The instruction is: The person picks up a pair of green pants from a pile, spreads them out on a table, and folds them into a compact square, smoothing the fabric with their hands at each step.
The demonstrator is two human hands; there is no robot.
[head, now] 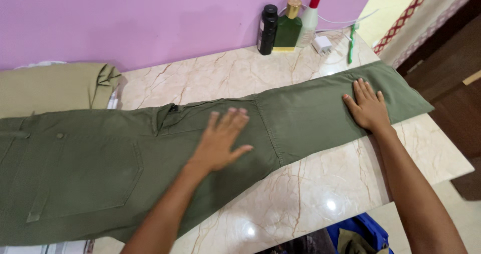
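Both hands lie flat and open, gripping nothing — left hand (220, 141) mid-leg, right hand (368, 108) near the hem of olive-green cotton trousers (100, 169) spread across the beige marble tabletop (310, 194).

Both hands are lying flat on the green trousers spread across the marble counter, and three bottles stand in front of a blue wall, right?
Not quite: in the head view the wall is purple. The left hand and right hand do lie flat on the green trousers on the marble counter, with three bottles behind.
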